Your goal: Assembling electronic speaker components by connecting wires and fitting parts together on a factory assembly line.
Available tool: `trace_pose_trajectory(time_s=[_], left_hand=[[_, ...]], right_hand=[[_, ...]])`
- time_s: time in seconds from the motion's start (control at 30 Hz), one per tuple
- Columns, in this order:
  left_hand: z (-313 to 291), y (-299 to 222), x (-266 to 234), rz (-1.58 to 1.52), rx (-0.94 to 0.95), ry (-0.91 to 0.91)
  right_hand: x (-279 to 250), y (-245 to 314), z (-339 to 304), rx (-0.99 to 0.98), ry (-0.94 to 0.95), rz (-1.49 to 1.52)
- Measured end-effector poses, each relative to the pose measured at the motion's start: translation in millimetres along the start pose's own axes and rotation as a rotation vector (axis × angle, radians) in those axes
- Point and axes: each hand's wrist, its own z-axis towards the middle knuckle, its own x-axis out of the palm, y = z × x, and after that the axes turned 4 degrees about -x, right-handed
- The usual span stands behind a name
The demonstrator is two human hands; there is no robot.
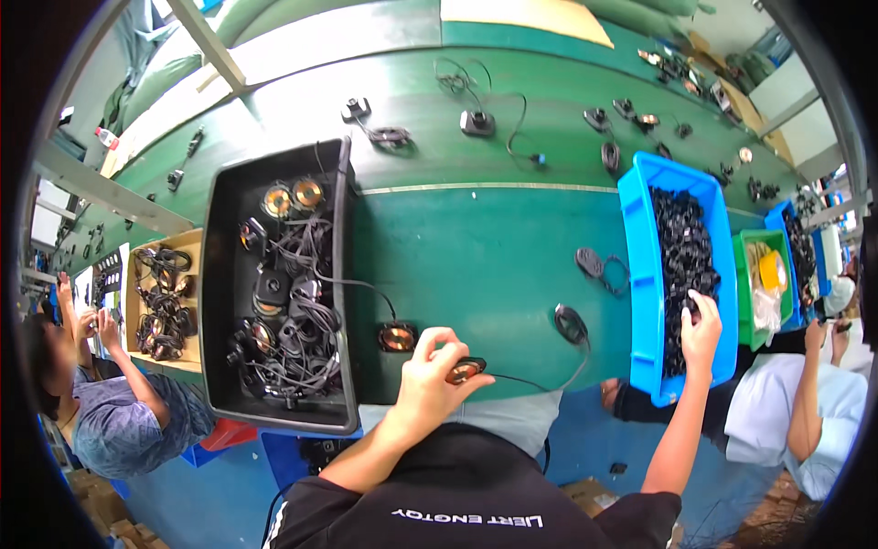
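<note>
Over the front edge of the green table, my left hand point(428, 380) pinches a small round black device with a copper coil point(466, 370). Its thin cable runs right to a coiled black cable bundle point(571, 324) lying on the table. My right hand point(701, 331) reaches into the blue bin point(645, 274), which is filled with small black parts point(684, 233). Its fingers are closed around a small black part point(693, 312), partly hidden by them. Another copper-coil device point(397, 338) rests left of my left hand, with its cable leading into the black bin point(351, 274).
Coil devices and tangled cables fill the black bin. A black round piece with a looped cable point(590, 263) lies beside the blue bin. Farther back, cabled devices point(476, 123) sit on the dark green belt. A green bin point(745, 311) stands right. Other people work at both sides.
</note>
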Motion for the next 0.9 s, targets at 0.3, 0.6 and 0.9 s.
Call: trace_pose_trajectory(time_s=[0.3, 0.6, 0.9], left_hand=[[10, 18, -1, -0.335, 0.060, 0.214], [2, 22, 25, -1.352, -0.277, 0.236], [11, 16, 25, -1.072, -0.244, 0.260]], right_hand=[[8, 179, -52, -0.027, 0.099, 1.073], [73, 243, -74, -0.112, 0.388, 1.248], [63, 256, -70, 0.031, 0.486, 1.329]])
